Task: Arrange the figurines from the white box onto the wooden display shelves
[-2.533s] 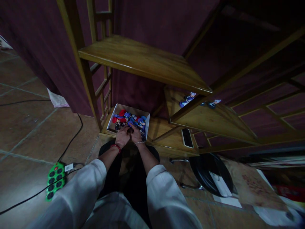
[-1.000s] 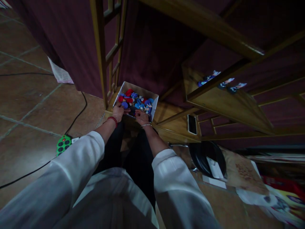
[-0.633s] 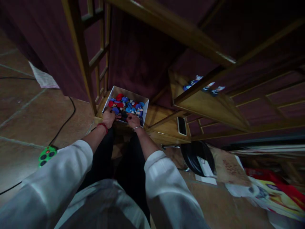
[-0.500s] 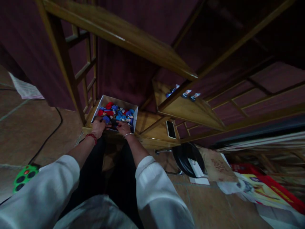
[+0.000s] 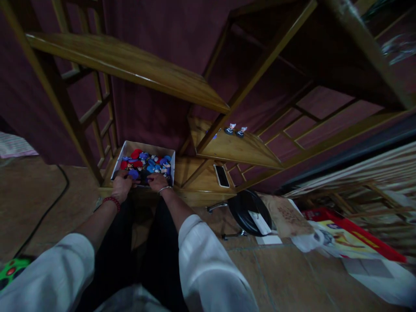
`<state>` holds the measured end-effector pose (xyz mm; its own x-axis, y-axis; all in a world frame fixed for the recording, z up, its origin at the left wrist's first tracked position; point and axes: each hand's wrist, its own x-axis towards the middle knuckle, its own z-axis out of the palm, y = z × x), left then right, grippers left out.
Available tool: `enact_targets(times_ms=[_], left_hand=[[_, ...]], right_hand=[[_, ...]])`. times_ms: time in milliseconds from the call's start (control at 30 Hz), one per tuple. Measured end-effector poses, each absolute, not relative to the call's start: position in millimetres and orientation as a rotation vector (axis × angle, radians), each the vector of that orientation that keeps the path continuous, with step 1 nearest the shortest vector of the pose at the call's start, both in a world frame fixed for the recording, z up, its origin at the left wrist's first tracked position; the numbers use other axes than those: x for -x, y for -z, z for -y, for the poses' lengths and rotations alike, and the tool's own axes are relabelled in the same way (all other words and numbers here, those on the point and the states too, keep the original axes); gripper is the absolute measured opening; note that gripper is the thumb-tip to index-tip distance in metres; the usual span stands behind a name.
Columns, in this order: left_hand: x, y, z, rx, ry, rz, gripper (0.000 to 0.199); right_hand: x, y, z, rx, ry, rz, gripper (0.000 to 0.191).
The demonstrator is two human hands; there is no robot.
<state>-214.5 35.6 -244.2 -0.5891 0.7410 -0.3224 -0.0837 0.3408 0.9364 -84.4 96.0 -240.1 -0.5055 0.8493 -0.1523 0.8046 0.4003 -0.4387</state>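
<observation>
A shallow cardboard box sits on the low wooden shelf, filled with several small toy figures in red, blue and black. My left hand reaches over its front left corner, fingers closed at a toy figure with a round purple-blue part. From the right, my right hand has its fingers bent together at a dark piece beside that round part. Dim light hides whether both belong to one figure. A red bead bracelet is on my left wrist, a silver bangle on my right.
Wooden shelf boards and posts hang above and around the box. Two small figurines stand on a raised shelf to the right. A phone lies on the lower board. A black stool with papers stands on the floor.
The view has shifted, so the shelf, box and stool appear further left. Both hands stay at the front of the box, with little visible change in their grip.
</observation>
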Motion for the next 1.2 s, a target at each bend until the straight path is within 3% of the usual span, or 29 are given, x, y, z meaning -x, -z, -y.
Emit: enact_targets(times_ms=[200,533,900,1200], left_hand=[[214.4,243.6,-36.8,-0.595,-1.340,-1.790,0.026],[219.1,252.4,-42.4,-0.593,-1.348,-1.825,0.027],[218.0,247.6,-42.1,-0.553,-1.352,-1.801,0.028],[221.7,240.1,-40.2,-0.477,-1.361,-1.738,0.027]], right_hand=[[79.4,240.3,-90.8,1.562,-0.927,2.313,0.051],[57.8,250.5,-109.6,1.617,-0.659,2.271,0.031],[62.6,249.6,-123.8,1.631,-0.433,2.445,0.029],[57.3,239.9,-131.5,1.634,-0.498,2.595,0.028]])
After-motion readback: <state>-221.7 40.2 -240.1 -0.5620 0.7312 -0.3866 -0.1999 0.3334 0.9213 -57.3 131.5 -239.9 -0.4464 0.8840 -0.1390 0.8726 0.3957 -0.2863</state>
